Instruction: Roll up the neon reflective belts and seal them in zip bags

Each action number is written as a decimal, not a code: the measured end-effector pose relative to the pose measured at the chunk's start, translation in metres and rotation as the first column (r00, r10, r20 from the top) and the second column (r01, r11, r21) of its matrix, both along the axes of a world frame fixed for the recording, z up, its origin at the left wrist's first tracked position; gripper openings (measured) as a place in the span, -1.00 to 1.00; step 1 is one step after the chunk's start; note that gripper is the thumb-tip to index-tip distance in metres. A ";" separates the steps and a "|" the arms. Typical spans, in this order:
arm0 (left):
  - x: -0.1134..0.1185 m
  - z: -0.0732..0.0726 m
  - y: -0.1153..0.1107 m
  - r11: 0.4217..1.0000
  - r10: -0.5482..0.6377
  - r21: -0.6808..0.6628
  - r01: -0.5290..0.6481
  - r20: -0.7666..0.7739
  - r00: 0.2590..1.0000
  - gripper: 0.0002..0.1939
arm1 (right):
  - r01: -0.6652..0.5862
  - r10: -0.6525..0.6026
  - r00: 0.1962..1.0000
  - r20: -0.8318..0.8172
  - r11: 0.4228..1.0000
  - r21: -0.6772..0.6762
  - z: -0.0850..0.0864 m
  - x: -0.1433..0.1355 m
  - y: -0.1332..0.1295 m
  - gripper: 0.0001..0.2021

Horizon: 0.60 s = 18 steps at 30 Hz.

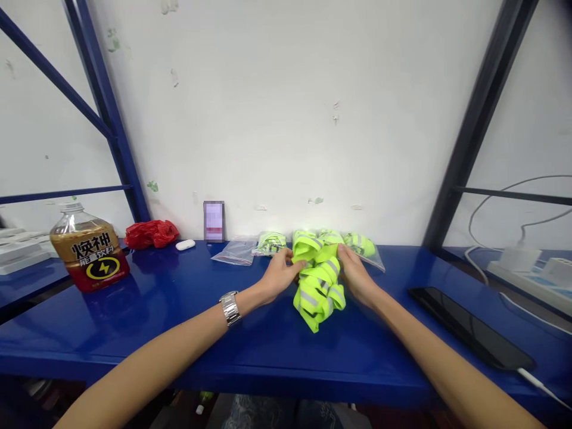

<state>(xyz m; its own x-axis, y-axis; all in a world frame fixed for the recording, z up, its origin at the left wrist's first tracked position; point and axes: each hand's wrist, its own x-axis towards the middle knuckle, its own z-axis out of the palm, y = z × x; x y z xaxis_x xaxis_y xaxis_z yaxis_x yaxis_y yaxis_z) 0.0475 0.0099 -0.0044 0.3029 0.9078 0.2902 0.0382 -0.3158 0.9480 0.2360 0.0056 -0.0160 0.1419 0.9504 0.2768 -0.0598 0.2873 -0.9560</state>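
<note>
A crumpled fluorescent yellow-green reflective vest (318,292) with grey strips lies bunched in front of me on the blue table. My left hand (282,275) pinches its upper left side, thumb on top of the fabric. At the upper right edge, my right hand (356,275) grips the cloth, its fingertips partly hidden behind it. Just beyond my hands lie clear bags with the same bright fabric, one bag (270,242) on the left and another bag (360,244) on the right. A flat clear zip bag (236,250) rests left of them.
The blue table (187,333) meets a white wall. On the left stand a large drink bottle (92,247), a red plastic bag (152,233), a small white case (185,245) and an upright phone (214,221). On the right are a black phone (471,328) on a cable and a power strip (534,277).
</note>
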 end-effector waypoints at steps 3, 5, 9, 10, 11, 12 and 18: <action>0.002 0.009 0.017 0.961 0.229 0.174 -0.216 -0.063 0.971 -0.79 | 0.070 -0.066 0.996 0.063 0.996 -0.064 0.000 0.000 0.001 -0.50; 0.002 0.023 0.025 0.899 0.339 0.309 -0.309 -0.045 0.940 -0.79 | 0.109 -0.105 0.984 0.144 0.994 -0.018 0.003 -0.001 -0.001 -0.49; 0.000 0.066 0.033 0.799 0.366 0.501 -0.332 0.034 0.930 -0.75 | 0.077 -0.115 0.958 0.265 0.986 0.147 0.010 -0.002 -0.007 -0.46; -0.001 0.077 0.034 0.785 0.356 0.524 -0.331 0.055 0.933 -0.74 | 0.058 -0.110 0.951 0.289 0.982 0.180 0.011 -0.001 -0.008 -0.45; -0.001 0.087 0.035 0.780 0.346 0.530 -0.332 0.077 0.935 -0.75 | 0.038 -0.102 0.945 0.310 0.978 0.206 0.012 -0.001 -0.010 -0.44; -0.001 0.096 0.036 0.775 0.344 0.530 -0.344 0.102 0.933 -0.76 | 0.014 -0.090 0.941 0.326 0.974 0.226 0.012 -0.002 -0.011 -0.44; 0.007 0.126 0.052 0.791 0.347 0.484 -0.374 0.149 0.926 -0.80 | -0.256 0.175 0.903 0.392 0.952 0.165 0.013 -0.016 -0.017 -0.31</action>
<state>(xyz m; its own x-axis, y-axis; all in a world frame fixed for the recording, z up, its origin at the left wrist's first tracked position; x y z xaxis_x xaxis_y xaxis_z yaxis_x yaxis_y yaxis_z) 0.0549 0.0615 0.1211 -0.0445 0.6769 0.7347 0.2008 -0.7144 0.6703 0.2196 -0.0113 -0.0030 -0.2103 0.8610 0.4631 0.2015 0.5017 -0.8412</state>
